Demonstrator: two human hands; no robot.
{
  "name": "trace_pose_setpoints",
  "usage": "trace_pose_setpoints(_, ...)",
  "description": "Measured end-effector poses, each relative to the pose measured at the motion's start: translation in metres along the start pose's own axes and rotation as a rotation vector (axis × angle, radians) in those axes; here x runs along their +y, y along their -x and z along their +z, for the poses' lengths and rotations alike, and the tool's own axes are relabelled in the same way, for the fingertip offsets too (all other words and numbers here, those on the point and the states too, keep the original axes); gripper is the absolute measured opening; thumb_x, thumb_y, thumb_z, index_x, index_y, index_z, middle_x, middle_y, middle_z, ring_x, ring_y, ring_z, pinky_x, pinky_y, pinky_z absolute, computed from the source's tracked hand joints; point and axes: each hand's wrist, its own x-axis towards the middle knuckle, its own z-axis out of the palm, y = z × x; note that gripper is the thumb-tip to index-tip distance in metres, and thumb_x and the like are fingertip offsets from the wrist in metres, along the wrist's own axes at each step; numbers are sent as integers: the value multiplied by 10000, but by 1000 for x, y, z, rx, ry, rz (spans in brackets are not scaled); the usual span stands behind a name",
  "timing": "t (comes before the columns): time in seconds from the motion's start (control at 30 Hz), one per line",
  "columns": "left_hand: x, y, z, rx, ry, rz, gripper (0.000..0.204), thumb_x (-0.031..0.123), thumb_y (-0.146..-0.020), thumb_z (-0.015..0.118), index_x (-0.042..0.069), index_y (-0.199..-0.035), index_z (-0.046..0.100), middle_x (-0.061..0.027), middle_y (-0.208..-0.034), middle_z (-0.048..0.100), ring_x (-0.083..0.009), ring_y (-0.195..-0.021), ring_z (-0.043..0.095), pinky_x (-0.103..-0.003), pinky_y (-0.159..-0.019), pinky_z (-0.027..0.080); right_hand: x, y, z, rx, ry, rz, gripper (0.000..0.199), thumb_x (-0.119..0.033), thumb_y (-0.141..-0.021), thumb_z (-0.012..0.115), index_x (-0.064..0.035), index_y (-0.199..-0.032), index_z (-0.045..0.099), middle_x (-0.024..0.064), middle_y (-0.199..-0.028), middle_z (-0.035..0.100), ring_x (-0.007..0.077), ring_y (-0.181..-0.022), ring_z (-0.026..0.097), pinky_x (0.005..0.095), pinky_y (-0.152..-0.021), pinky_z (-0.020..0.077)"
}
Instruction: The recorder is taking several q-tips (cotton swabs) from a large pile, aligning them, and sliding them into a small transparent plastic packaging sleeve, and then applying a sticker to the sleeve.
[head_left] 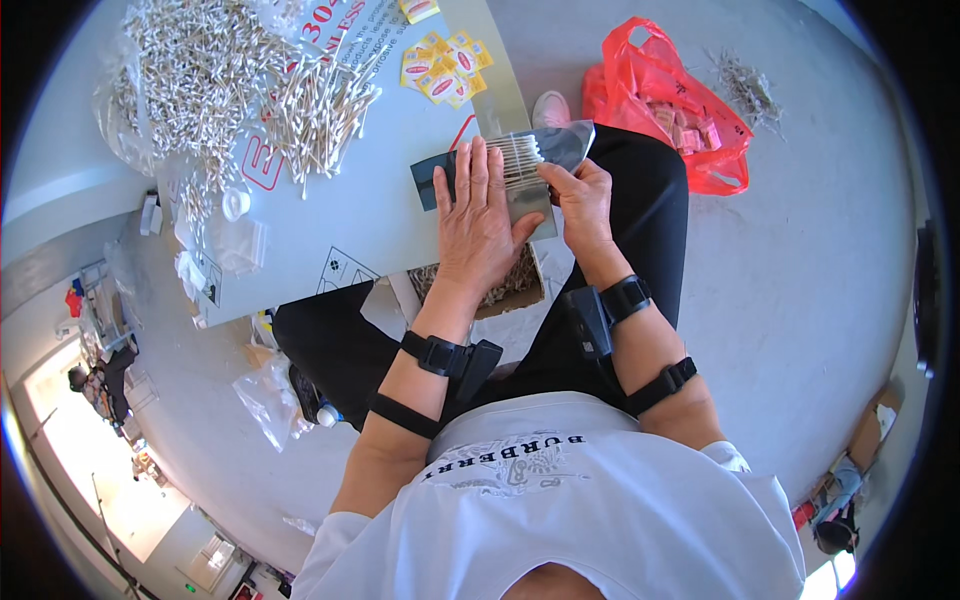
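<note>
My left hand (480, 215) lies flat, fingers together, pressing down on a clear plastic packet (545, 150) filled with a row of cotton swabs (520, 158). The packet rests on a dark card at the near edge of the white board (370, 210). My right hand (580, 200) pinches the packet's right edge between thumb and fingers. Both wrists carry black strapped devices.
A big heap of loose cotton swabs (230, 80) covers the board's far left. Small yellow packets (445, 70) lie at its far side. A cardboard box of swabs (510, 285) sits below my hands. A red plastic bag (670, 110) lies on the floor to the right.
</note>
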Motion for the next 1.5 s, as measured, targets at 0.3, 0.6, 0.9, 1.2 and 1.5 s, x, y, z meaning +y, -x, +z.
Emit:
trace_pose_setpoints(0.3,8,-10,-4,-54,-21,46,852,502,-874,609,45,-1517,285,-145,-1607,214,-311,-1494,175,-536,-1190,102,-1,-6,-3,20,-36,97,126,-66,-797,769,32,-840,703,30,-773,690,79,-661,591,241,-610,472)
trace_pose_setpoints(0.6,-7,3,-1,81,225,-29,856,490,-912,569,-2,-1521,225,-205,-1598,188,-351,-1492,154,-543,-1185,102,-2,-11,13,-3,0,-61,140,-55,-813,766,19,-918,709,41,-844,710,103,-711,628,253,-665,502)
trace_pose_setpoints(0.9,-12,15,-12,-20,-12,-62,779,413,-912,604,23,-1507,287,-177,-1606,185,-339,-1492,157,-549,-1177,115,0,-11,9,-25,-13,-35,174,-83,-822,781,8,-949,704,37,-877,715,104,-740,633,258,-697,497)
trace_pose_setpoints(1.2,-5,22,-9,-36,-54,-75,819,401,-877,652,26,-1511,295,-160,-1608,197,-329,-1495,152,-590,-1165,92,-1,-8,12,-29,0,-62,163,-82,-840,765,12,-959,704,38,-881,718,101,-748,634,249,-702,499)
trace_pose_setpoints(1.5,1,18,-10,-6,-39,-19,863,461,-864,639,14,-1513,287,-162,-1607,201,-323,-1497,154,-572,-1173,83,2,-9,11,-33,15,-85,163,-84,-835,770,11,-950,705,35,-882,715,105,-740,632,247,-704,497)
